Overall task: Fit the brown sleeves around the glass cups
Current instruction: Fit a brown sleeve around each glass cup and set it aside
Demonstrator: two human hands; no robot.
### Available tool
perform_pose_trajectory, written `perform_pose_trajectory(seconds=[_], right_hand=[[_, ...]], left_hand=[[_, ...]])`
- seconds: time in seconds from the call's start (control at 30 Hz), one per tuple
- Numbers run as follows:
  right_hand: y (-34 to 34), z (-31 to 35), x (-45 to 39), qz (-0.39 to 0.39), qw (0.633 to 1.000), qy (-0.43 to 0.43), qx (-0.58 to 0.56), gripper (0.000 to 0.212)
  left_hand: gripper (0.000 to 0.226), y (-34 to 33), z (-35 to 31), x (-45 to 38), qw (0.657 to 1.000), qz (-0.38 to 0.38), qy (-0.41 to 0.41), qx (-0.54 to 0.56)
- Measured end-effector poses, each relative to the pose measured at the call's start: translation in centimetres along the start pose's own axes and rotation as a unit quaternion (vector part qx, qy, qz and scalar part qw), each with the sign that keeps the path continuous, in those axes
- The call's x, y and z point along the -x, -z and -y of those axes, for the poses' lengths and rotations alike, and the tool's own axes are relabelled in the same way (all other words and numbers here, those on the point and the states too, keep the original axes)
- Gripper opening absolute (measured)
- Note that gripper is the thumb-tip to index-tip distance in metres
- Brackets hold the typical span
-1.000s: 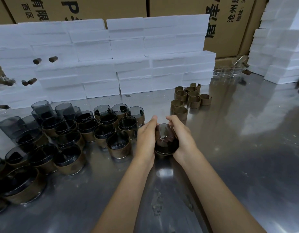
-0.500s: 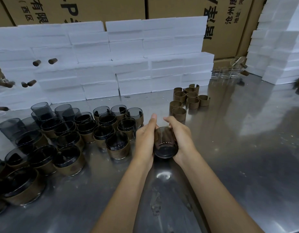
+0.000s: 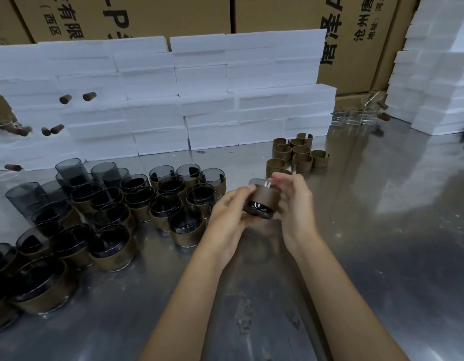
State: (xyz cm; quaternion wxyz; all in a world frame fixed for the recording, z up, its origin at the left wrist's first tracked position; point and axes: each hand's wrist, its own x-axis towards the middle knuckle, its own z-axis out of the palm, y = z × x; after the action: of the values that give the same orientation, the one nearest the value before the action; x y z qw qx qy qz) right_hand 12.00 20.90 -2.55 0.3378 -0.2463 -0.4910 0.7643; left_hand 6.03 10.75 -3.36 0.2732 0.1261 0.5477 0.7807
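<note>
Both hands hold one glass cup [image 3: 260, 201] in the air above the steel table [image 3: 382, 230], tilted so its dark base faces the camera: the left hand [image 3: 227, 217] curls round its left side and the right hand [image 3: 294, 204] round its right, with a brown sleeve [image 3: 264, 198] wrapped about its middle. Just behind stand loose sleeves [image 3: 296, 155], and to the left a crowd of sleeved cups [image 3: 108, 230] before stacked white foam blocks [image 3: 199, 95].

Both hands raised, left hand [image 3: 227, 217] and right hand [image 3: 294, 204] fingers curled inward.
</note>
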Motion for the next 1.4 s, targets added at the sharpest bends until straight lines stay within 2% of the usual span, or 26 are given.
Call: perform_pose_trajectory(seconds=[0.03,0.13,0.23,0.33,0.4,0.47,0.53,0.6,0.73,0.87,0.97,1.03,1.1,1.17,1.27,1.4], right_hand=[[-0.1,0.0,0.2,0.03,0.999,-0.015,0.015,0.03],[-0.4,-0.6,0.5,0.11,0.989,-0.037,0.094,0.028],[-0.5,-1.4,0.3,0.136,0.976,0.014,0.167,0.02],[-0.5,-1.9,0.1,0.131,0.976,0.032,0.172,0.022],[-0.4,-2.3,-0.2,0.107,0.973,0.041,0.2,0.04],[-0.3,-3.0,-0.4,0.087,0.952,0.075,0.285,0.054],[-0.1,-3.7,-0.4,0.08,0.929,0.098,0.349,0.056],[-0.2,-4.2,-0.3,0.075,0.916,0.108,0.378,0.059],[-0.9,-4.5,-0.3,0.08,0.887,0.13,0.435,0.063],[-0.9,-4.5,-0.2,0.096,0.9,0.124,0.406,0.07],[-0.6,-4.3,-1.1,0.036,0.948,0.103,0.298,0.045],[-0.4,-4.2,-2.2,-0.009,0.969,0.079,0.236,0.03],[-0.3,-4.1,-3.2,-0.044,0.976,0.067,0.202,0.018],[-0.6,-4.3,-3.7,-0.076,0.974,0.064,0.205,0.017],[-1.4,-4.7,-3.8,-0.093,0.96,0.059,0.256,0.019],[-1.4,-4.9,-3.9,-0.095,0.947,0.061,0.302,0.028]], left_hand=[[0.028,0.0,-0.1,-0.2,0.999,-0.013,-0.003,0.029],[0.034,0.5,-0.5,-0.7,0.996,-0.036,-0.009,0.077],[0.044,0.8,-0.4,-0.6,0.998,-0.031,-0.007,0.053],[0.049,0.7,-0.4,-0.4,0.998,-0.051,-0.011,0.019],[0.047,0.7,-0.5,-0.3,0.998,-0.052,-0.018,-0.025],[0.038,0.8,-0.6,-0.3,0.995,-0.061,-0.03,-0.066],[0.037,0.8,-0.7,-0.1,0.991,-0.067,-0.05,-0.1],[0.043,0.6,-0.9,0.2,0.99,-0.063,-0.078,-0.103],[0.036,0.6,-1.7,0.9,0.98,-0.067,-0.137,-0.125],[0.031,0.6,-2.8,1.9,0.963,-0.041,-0.188,-0.19],[0.031,1.7,-5.2,1.4,0.936,-0.089,-0.247,-0.232],[0.029,3.4,-8.1,0.1,0.923,-0.133,-0.258,-0.254],[0.025,5.7,-11.2,-2.0,0.907,-0.156,-0.256,-0.297],[0.022,8.7,-13.8,-4.7,0.874,-0.178,-0.244,-0.38],[0.025,14.6,-16.5,-8.4,0.805,-0.219,-0.17,-0.525],[0.033,22.1,-18.4,-11.3,0.723,-0.239,-0.051,-0.646]])
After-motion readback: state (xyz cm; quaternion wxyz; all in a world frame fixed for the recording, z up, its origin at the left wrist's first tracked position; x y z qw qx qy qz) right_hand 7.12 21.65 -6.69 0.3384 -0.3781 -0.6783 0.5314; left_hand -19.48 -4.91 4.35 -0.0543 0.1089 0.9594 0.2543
